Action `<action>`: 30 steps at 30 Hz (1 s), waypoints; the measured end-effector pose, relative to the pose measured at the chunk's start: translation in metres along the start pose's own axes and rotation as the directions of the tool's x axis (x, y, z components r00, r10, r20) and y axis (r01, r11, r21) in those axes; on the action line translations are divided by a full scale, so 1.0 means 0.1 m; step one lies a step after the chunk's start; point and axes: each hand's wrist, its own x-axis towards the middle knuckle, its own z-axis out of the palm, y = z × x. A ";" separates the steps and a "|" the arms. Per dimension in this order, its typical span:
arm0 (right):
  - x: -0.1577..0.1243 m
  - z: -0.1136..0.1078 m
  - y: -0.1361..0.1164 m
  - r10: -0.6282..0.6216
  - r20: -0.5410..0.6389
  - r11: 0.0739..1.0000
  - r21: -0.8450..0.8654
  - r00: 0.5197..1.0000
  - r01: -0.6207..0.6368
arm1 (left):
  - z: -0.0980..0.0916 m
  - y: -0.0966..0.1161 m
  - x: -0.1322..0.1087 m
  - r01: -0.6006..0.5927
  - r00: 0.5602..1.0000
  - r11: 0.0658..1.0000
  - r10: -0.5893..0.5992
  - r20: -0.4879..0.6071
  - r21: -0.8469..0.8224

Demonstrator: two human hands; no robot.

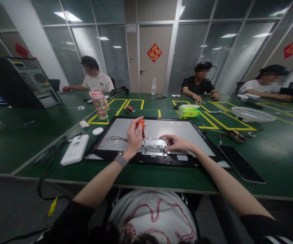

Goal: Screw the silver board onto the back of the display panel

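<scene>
A flat monitor panel [126,130] lies face down on the green table, its silver back showing inside a black frame. My left hand [133,137] is closed round an orange-handled screwdriver [142,127], held upright with its tip on a small metal bracket [153,146] near the panel's front edge. My right hand [175,142] rests on the right end of that bracket, fingers curled and pressing on it. Thin wires [111,139] run across the panel to the left of my left hand.
A white power bank [75,149] with a black cable lies left of the panel, a dark phone [240,164] to its right. Behind are a pink-lidded bottle [99,105], a green tissue box [189,111], a white fan grille [253,114] and a computer case [24,83]. Three people sit across the table.
</scene>
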 end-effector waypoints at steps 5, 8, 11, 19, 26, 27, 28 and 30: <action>0.00 0.00 0.00 -0.004 0.000 1.000 0.003 1.000 0.004 | 0.00 0.04 0.01 -0.070 0.997 0.990 0.074 -0.033 0.125; 0.00 0.00 0.00 -0.002 -0.003 1.000 0.007 1.000 0.002 | -0.01 0.09 0.03 -0.145 0.986 0.969 0.158 -0.051 0.200; 0.01 0.00 0.00 0.000 0.004 1.000 0.010 1.000 0.000 | -0.02 0.11 0.04 -0.181 0.980 0.962 0.193 -0.041 0.204; 0.01 0.00 0.01 -0.002 -0.003 1.000 -0.008 1.000 0.002 | -0.01 0.03 0.00 -0.043 0.999 0.996 0.046 -0.030 0.081; 0.00 0.00 0.00 0.005 -0.008 1.000 -0.004 1.000 -0.005 | -0.01 0.02 -0.02 0.003 1.000 1.000 -0.004 0.016 0.028; 0.00 0.00 0.00 0.003 -0.006 1.000 -0.004 1.000 -0.003 | -0.01 0.02 -0.02 -0.014 1.000 0.999 0.012 0.026 0.046; 0.00 0.00 0.00 0.002 -0.004 1.000 -0.004 1.000 -0.002 | -0.01 0.02 -0.01 -0.031 0.999 0.997 0.029 0.033 0.063; 0.00 0.00 0.00 0.003 -0.002 1.000 -0.003 1.000 -0.003 | -0.02 0.03 -0.01 -0.051 0.998 0.995 0.047 0.045 0.083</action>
